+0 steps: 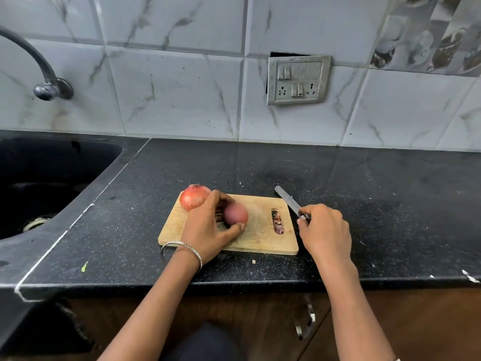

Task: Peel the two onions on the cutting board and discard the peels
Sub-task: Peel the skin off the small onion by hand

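**Forearms reach in from the counter's edge: one onion steadied, knife in the other hand**

Forearms come up from the bottom of the view, and the hands meet over the work. The left hand (208, 225), a bangle (192, 250) on its wrist, curls fingers and thumb round the nearer onion (235, 213), which sits mid-board. The hold likely keeps the round bulb from rolling. Its skin looks smooth and purplish, so it may be partly stripped, though I cannot be sure. The second onion (194, 200) rests at the far left corner of the cutting board (260, 241), just behind the left hand's knuckles. It wears papery orange skin with the tip on, and seems parked out of the way until its turn.

The right hand (325, 230) grips the handle of a knife (287, 200). The blade points away and leftward past the board's far right corner, apart from both onions. Whether the blade rests on the counter cannot be told. A few peel scraps (277, 222) show in the board's handle slot, so discarding is not yet done.

The board lies near the front edge of a black speckled counter (364, 191) strewn with small bits. A dark sink (46, 178) lies to the left under a curved tap (33, 56). Behind are grey marbled tiles with a switch plate (298, 79), and below, a wooden cabinet with a metal handle (307, 321).
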Action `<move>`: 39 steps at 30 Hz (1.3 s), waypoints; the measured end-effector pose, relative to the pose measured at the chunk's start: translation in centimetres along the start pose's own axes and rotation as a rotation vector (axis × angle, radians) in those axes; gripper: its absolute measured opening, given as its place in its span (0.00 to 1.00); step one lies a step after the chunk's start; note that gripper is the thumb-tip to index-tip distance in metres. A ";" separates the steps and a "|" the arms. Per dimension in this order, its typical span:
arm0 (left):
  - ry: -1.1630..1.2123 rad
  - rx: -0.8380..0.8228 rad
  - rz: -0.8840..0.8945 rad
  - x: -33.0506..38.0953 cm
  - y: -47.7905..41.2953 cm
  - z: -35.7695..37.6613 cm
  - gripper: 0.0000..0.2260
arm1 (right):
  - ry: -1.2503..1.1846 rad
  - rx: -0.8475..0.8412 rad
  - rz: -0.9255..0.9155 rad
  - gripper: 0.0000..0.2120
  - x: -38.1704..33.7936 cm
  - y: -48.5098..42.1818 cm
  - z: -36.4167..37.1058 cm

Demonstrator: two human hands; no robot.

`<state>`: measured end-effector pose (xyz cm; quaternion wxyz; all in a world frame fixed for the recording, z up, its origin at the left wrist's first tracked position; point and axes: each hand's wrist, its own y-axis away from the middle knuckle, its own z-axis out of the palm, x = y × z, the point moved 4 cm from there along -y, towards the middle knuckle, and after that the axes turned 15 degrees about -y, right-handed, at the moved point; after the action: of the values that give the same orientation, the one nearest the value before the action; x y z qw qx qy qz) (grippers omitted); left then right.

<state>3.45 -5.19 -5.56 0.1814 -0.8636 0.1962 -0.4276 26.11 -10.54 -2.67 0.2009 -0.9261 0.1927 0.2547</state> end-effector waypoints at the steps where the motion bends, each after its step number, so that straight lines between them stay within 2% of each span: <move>1: -0.002 0.001 0.000 0.0 0.0 0.0 0.21 | 0.014 0.018 -0.023 0.12 -0.1 -0.1 0.3; 4: -0.005 -0.001 0.002 0.1 0.0 0.0 0.21 | 0.018 0.094 -0.124 0.11 -0.4 -0.2 0.9; 7: -0.008 0.001 0.006 0.0 0.0 0.0 0.21 | -0.224 0.202 -0.333 0.09 -1.8 0.2 0.9; 10: -0.010 0.013 -0.007 -0.1 0.0 -0.1 0.21 | -0.655 0.064 -0.412 0.06 -4.0 0.5 1.6; 13: 0.002 0.025 -0.030 -0.2 -0.1 -0.1 0.23 | -0.812 -0.136 -0.412 0.06 -5.6 0.6 3.9; 16: -0.009 0.035 -0.029 -0.2 -0.1 -0.1 0.22 | -0.841 -0.237 -0.388 0.09 -6.0 0.4 5.8; 20: 0.029 0.026 -0.048 -0.2 -0.1 0.0 0.24 | -0.978 -0.254 -0.303 0.07 -5.5 -0.5 6.2; 24: 0.029 0.021 -0.050 -0.2 -0.2 0.0 0.24 | -1.017 -0.260 -0.249 0.12 -4.9 -0.8 6.5; 26: 0.020 0.018 -0.054 -0.3 -0.2 -0.1 0.23 | -1.002 -0.237 -0.258 0.13 -4.7 -0.6 6.5; 31: 0.018 0.025 -0.052 -0.1 -0.1 -0.2 0.23 | -1.009 -0.271 -0.288 0.09 -5.2 -0.1 6.5; 39: 0.037 0.027 -0.056 -0.3 -0.1 0.0 0.23 | -0.954 -0.178 -0.349 0.13 -4.9 -0.1 6.0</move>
<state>3.28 -4.93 -5.67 0.1774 -0.8582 0.1697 -0.4509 19.90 -6.36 -4.73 0.2264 -0.7386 -0.1001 0.6270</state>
